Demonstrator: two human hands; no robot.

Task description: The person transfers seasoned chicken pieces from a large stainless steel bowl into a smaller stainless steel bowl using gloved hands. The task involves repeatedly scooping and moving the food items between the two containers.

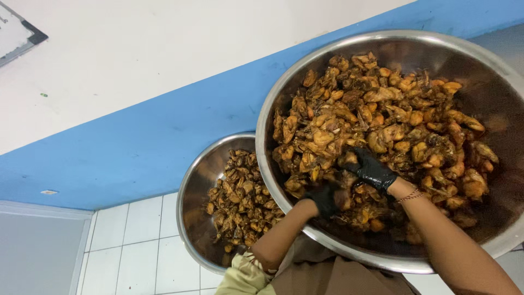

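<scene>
Both forearms enter from the lower edge, each hand in a black glove. Left hand [326,199]: fingers curled into the pile of browned, cooked meat pieces [376,131] near the front rim; whether a piece is actually grasped cannot be told. Right hand [371,170]: fingers bent and resting on the pieces just beside the left hand; a thin bracelet [410,195] sits at the wrist. Meat fills the large steel bowl [491,65]. Partly under its left rim, a smaller steel bowl [192,191] holds darker pieces [240,199]. White floor tiles [136,246] lie below
</scene>
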